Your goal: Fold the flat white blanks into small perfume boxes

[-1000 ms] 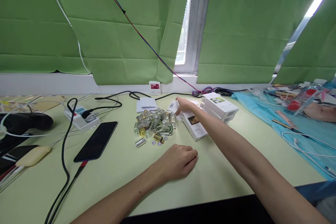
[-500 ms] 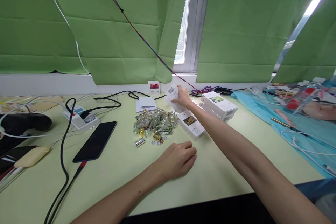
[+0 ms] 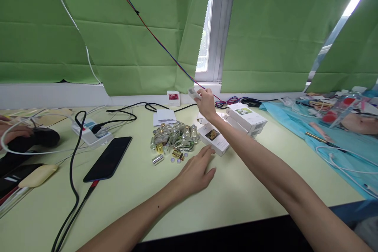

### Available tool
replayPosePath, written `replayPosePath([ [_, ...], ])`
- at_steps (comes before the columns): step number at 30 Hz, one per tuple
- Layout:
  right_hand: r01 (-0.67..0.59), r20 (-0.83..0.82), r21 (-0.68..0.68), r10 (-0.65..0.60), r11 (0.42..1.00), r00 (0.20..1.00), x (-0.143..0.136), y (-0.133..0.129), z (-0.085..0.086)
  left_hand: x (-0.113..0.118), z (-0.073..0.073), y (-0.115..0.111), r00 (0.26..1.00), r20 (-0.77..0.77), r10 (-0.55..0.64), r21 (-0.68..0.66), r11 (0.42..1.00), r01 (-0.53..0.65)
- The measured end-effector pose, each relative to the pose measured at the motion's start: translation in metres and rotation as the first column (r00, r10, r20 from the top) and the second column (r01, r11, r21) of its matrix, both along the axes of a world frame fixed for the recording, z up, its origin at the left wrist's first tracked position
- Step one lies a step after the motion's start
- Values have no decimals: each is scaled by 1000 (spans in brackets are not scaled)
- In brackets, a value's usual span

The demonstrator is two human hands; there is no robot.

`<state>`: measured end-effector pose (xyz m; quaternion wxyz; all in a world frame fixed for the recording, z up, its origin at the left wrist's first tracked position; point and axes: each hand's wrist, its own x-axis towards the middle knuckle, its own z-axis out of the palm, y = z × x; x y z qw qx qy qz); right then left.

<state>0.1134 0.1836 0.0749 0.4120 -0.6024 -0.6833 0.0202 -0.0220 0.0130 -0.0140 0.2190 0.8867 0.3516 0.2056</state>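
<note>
My right hand (image 3: pixel 206 102) is closed on a white box (image 3: pixel 194 93), raised over the back of the table near the wall; its printed side is too blurred to read. My left hand (image 3: pixel 196 171) lies low over the table with fingers stretched out and thumb apart. Its fingertips come up to the near edge of another white box (image 3: pixel 217 141) with a dark picture on top; whether they touch it I cannot tell. Left of that box is a pile of small glass bottles (image 3: pixel 174 136), with gold and silver caps (image 3: pixel 158 160) in front.
Several white boxes (image 3: pixel 248 118) are stacked at the right. A small box (image 3: pixel 173 98) stands against the wall, behind folded white papers (image 3: pixel 164 116). Leftward are a phone (image 3: pixel 108 159), a power strip (image 3: pixel 92 134), cables and another person's hand (image 3: pixel 13 132). Blue sheeting (image 3: pixel 292 126) covers the right side.
My right hand has lifted the white box up toward the wall and tilted it. My left hand has uncurled, its fingers reaching toward the pictured box. Another person's hand has appeared at far left.
</note>
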Motion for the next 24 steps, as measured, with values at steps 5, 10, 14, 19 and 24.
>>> replayPosePath([
  [5,-52,-96,347,91,936,991,0,-21,1,1,-4,3,999,33,41,-35,999,-40],
  [10,-208,46,577,223,790,974,-3,-52,-15,2,-5,9,995,75,63,-43,997,-60],
  [14,-363,236,638,277,679,932,1,-78,-31,4,-6,13,992,69,105,-64,993,-101],
  [19,-464,400,661,247,590,883,15,-100,-47,5,-7,16,989,78,123,-73,990,-118],
  [24,-433,361,744,240,509,901,20,-110,-63,6,-6,17,987,60,152,-106,984,-145],
])
